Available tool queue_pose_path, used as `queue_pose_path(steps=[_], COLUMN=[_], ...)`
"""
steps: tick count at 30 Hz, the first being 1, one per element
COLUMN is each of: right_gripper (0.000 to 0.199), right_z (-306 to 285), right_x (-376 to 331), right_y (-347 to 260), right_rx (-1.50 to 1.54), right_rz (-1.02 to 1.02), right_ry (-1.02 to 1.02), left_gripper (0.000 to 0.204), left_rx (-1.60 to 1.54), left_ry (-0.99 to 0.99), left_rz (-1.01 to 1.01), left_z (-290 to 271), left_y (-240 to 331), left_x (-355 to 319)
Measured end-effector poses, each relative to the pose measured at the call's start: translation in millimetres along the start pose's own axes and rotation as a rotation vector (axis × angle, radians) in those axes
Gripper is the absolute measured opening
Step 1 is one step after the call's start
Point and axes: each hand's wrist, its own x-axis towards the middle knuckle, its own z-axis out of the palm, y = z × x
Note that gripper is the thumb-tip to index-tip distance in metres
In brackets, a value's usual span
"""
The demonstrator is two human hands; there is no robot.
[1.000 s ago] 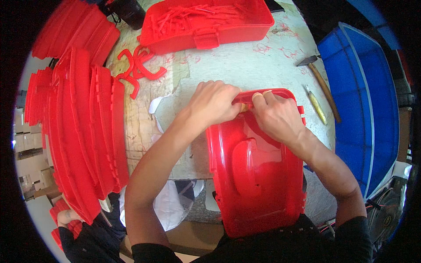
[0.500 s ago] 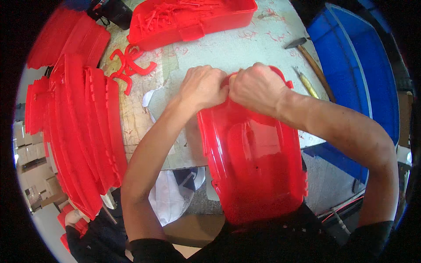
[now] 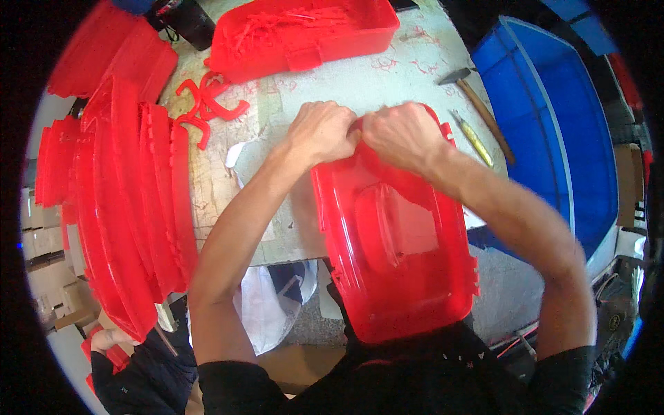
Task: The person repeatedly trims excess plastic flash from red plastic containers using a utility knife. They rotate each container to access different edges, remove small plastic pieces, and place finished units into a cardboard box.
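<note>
Your left hand [image 3: 324,131] and your right hand [image 3: 401,135] sit knuckle to knuckle at the far edge of the red plastic case [image 3: 398,256], both curled tightly closed over that edge, with the fingertips hidden underneath, so you cannot tell exactly what part they pinch. The case lies tilted between your forearms, its near end hanging over the edge of the worktable [image 3: 387,79] toward your body, its far end resting on the tabletop. To your left stands a stack of red curved panels [image 3: 131,207], well apart from the case. Just beyond that stack, a few loose red clips [image 3: 207,104] lie on the table. At the far side of the table sits a red tray [image 3: 304,31] with small red parts in it. To your right, a hammer [image 3: 477,107] and a yellow-handled tool [image 3: 474,138] lie near the table's edge, beside a big blue bin [image 3: 553,131].
</note>
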Motion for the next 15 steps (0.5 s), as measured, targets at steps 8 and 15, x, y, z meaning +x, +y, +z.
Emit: queue_pose_path(steps=[8,15], right_gripper=[0.015,0.018], right_z=[-9.0,-28.9], right_x=[-14.8,151.2], right_y=[0.0,119.7], right_rx=[0.041,0.397], right_rz=[0.112,0.15], right_ry=[0.061,0.328], left_gripper=[0.044,0.044], left_rx=[-0.187,-0.32], left_ry=[-0.055,-0.103], left_rz=[0.017,-0.061], left_z=[1.3,-6.6], left_y=[-4.9,-8.4], left_x=[-4.2,-3.3])
